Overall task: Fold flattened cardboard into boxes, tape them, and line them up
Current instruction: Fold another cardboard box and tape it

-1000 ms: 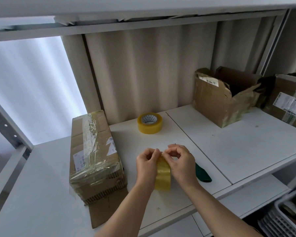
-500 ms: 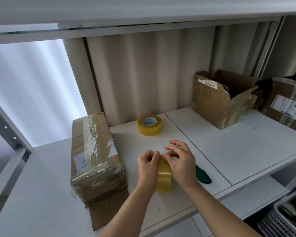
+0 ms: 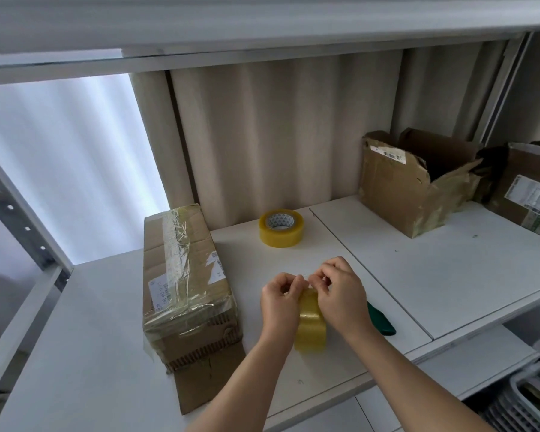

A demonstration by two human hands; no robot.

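The white counter carries everything, and its layout matches the earlier pictures: only the view has drifted a little, so the shelf edge above sits lower. At the left lies the long box, already folded and wrapped in tape, with one loose flap flat on the counter at its near end. At the right rear stands a torn box, open at the top, and beside it a labelled box cut off by the frame edge. None of these has moved. A spare roll lies flat behind the hands, well apart from them. The roll in use stands on edge near the counter's front, between the two hands, as before. What has changed is small: half a second ago the right hand's fingers were lifted and spread above the roll, and now they are curled in again. The left hand grips the roll's side while the right hand pinches at its top rim, the two hands close together and touching there. This looks like picking for the tape's free end, which is too fine to see; no strip is drawn out yet, so taping has not begun. A green tool lies just right of the right wrist.
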